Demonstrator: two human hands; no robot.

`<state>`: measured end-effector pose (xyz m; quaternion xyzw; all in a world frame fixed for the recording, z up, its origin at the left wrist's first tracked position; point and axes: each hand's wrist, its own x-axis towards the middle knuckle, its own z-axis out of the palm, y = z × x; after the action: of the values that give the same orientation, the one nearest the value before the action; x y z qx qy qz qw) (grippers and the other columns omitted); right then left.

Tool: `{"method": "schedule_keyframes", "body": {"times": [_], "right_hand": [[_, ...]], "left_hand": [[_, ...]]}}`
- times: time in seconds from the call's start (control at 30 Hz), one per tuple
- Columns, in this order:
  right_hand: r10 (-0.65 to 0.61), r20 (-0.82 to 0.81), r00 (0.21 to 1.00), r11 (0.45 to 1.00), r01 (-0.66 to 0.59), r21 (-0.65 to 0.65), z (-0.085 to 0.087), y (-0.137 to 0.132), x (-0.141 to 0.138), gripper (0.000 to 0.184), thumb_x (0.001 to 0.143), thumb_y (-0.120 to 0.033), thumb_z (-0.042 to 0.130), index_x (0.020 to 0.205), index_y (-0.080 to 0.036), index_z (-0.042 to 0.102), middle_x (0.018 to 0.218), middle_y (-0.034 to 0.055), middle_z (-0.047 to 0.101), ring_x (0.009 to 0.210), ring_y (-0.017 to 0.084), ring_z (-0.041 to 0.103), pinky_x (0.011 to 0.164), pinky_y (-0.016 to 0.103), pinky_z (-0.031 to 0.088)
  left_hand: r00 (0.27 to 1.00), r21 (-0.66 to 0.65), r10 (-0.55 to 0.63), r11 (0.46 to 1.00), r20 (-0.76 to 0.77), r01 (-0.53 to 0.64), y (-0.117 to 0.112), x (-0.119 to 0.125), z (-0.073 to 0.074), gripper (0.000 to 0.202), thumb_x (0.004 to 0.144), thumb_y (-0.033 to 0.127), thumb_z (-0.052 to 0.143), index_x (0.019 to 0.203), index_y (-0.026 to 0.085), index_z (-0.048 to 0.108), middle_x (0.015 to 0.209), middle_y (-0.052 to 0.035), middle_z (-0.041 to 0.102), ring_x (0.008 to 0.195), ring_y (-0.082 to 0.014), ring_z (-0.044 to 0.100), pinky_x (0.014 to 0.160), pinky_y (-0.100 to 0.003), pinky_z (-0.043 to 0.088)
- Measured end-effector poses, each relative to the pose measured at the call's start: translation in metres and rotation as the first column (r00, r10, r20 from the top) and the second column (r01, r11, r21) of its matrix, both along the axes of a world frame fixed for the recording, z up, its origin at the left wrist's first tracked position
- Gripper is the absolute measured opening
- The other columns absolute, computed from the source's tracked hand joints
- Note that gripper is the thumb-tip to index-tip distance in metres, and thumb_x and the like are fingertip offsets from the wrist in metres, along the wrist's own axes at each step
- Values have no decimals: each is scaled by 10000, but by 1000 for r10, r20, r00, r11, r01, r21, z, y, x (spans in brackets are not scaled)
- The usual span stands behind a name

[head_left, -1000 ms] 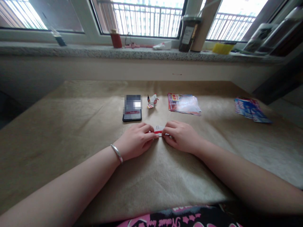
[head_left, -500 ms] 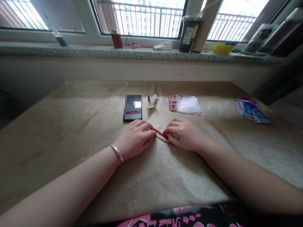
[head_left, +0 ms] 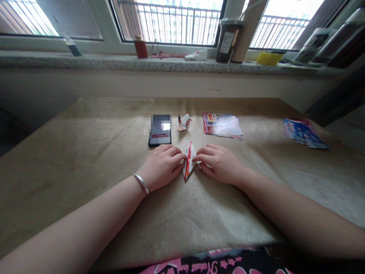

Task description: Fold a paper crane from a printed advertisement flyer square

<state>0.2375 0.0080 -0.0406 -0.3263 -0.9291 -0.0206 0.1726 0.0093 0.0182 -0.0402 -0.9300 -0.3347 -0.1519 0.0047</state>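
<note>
A folded piece of paper (head_left: 188, 163), white with a red stripe down its middle, lies on the table in a narrow diamond shape. Its long points face away from me and towards me. My left hand (head_left: 165, 165) grips its left edge with curled fingers, a silver bangle on the wrist. At the right edge, the thumb and fingers of my right hand (head_left: 218, 163) hold the paper; the fingertips partly cover that side. Just beyond stands a small folded paper bird (head_left: 184, 122) with striped parts.
A phone (head_left: 159, 131) lies behind my left hand. A stack of printed paper sheets (head_left: 224, 125) is behind my right hand, with blue leaflets (head_left: 305, 133) farther right. Jars and other items stand on the stone windowsill (head_left: 171, 65) beyond the table (head_left: 85, 152).
The folded paper has been turned so its points run away from and towards me, and its diamond face now shows. My hands stay on either side; the other things have not moved.
</note>
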Motion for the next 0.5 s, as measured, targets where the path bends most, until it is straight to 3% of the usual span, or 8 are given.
{"method": "schedule_keyframes", "body": {"times": [0.3,0.5], "right_hand": [[-24,26,999,999,23,38,-4,4,-2,187,872,-187,489,950,-203,657,942,53,666,873,196,554,772,325,464],[18,-30,999,1000,-18,20,-5,6,-2,193,874,-170,472,957,-184,645,1100,59,655,1035,209,538,903,355,458]], "left_hand": [[1000,-38,-24,999,-5,24,-3,2,3,292,900,381,456,1062,192,609,1005,-67,613,962,-223,529,891,-393,424],[999,-97,-40,995,-23,38,-5,1,3,403,864,465,488,1149,188,563,1070,-84,583,1008,-241,509,916,-414,414]]}}
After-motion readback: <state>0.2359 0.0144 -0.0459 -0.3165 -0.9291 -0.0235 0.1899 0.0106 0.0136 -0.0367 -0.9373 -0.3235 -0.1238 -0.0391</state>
